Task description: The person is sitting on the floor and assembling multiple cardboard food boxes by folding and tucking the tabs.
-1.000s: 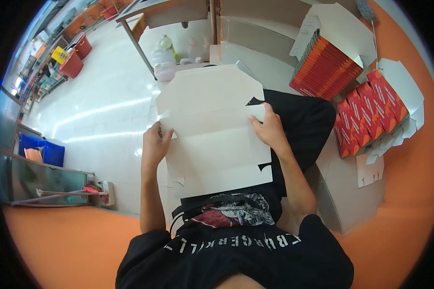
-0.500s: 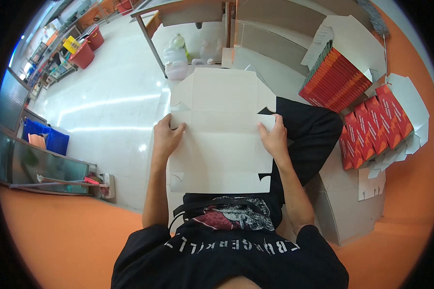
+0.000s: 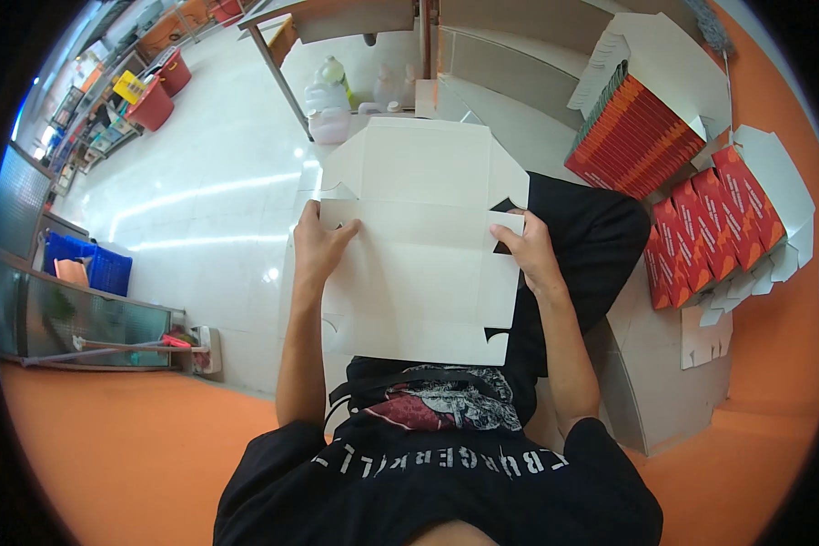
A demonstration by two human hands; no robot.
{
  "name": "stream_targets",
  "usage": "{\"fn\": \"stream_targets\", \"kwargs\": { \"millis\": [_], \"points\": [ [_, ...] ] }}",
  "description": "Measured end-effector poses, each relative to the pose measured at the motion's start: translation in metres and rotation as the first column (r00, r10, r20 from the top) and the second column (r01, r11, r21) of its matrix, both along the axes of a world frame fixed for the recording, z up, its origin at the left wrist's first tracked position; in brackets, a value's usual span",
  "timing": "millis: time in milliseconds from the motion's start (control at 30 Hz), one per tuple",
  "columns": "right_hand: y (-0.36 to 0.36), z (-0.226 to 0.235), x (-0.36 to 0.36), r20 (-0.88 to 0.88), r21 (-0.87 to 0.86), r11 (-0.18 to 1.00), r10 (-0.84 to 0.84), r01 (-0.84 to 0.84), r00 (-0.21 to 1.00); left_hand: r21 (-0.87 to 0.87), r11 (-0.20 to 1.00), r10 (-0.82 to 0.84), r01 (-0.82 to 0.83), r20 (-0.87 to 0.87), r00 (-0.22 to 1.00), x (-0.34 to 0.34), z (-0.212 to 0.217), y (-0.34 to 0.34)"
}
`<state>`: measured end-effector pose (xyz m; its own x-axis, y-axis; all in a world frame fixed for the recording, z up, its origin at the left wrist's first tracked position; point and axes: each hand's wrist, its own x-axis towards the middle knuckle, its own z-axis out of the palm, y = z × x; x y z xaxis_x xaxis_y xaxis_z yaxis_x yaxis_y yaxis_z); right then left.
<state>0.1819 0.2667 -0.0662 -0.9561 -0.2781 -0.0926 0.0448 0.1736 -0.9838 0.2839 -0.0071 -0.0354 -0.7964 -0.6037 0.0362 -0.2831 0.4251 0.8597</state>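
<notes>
A flat, unfolded cardboard box blank [image 3: 419, 282], plain white on the side facing me, lies over my lap with its crease lines, notches and flaps showing. My left hand [image 3: 323, 244] grips its left edge, thumb on top and the other fingers hidden beneath. On the opposite edge my right hand [image 3: 530, 247] pinches a side flap near the notches, thumb laid over it. Off to the right stand a row of folded red boxes [image 3: 714, 227] with white flaps raised and, behind it, a tight stack of red box blanks [image 3: 635, 135].
Tiled steps [image 3: 510, 100] rise ahead. A metal-legged table [image 3: 282, 77] stands at the far side, with plastic jugs [image 3: 328, 100] under it. Blue crates [image 3: 86, 262] and red tubs [image 3: 152, 107] are on the left. A small white cardboard piece [image 3: 703, 338] leans below the red boxes.
The blank's upper part has shifted slightly up and right. My right thumb has moved inward onto the side flap, which now sits differently. My left thumb has slid a little inward and up.
</notes>
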Motion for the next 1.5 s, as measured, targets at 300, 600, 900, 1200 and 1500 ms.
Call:
{"fn": "stream_targets", "kwargs": {
  "millis": [300, 600, 900, 1200, 1500],
  "points": [
    [-0.008, 0.015, 0.018, -0.202, 0.057, 0.992, -0.1, 0.113, 0.974, -0.537, 0.844, 0.074, -0.012, 0.094, 0.993, -0.018, -0.004, 0.037],
    [-0.007, 0.024, 0.024, -0.348, 0.099, 0.972, -0.169, 0.215, 0.922, -0.691, 0.702, -0.062, 0.169, 0.177, 0.982, -0.023, -0.004, 0.067],
    [0.002, 0.013, 0.02, -0.338, 0.063, 0.972, -0.193, 0.227, 0.921, -0.607, 0.776, -0.189, 0.174, 0.041, 0.981, -0.014, -0.016, 0.078],
    [0.004, -0.001, 0.016, -0.208, -0.006, 0.985, -0.171, 0.174, 0.963, -0.075, 0.847, -0.494, 0.526, 0.253, 0.832, -0.052, 0.015, -0.009],
    [0.007, 0.007, 0.013, -0.225, -0.032, 0.988, -0.153, 0.149, 0.962, 0.186, 0.87, -0.491, 0.457, 0.416, 0.766, -0.056, 0.016, -0.011]
  ]
}}
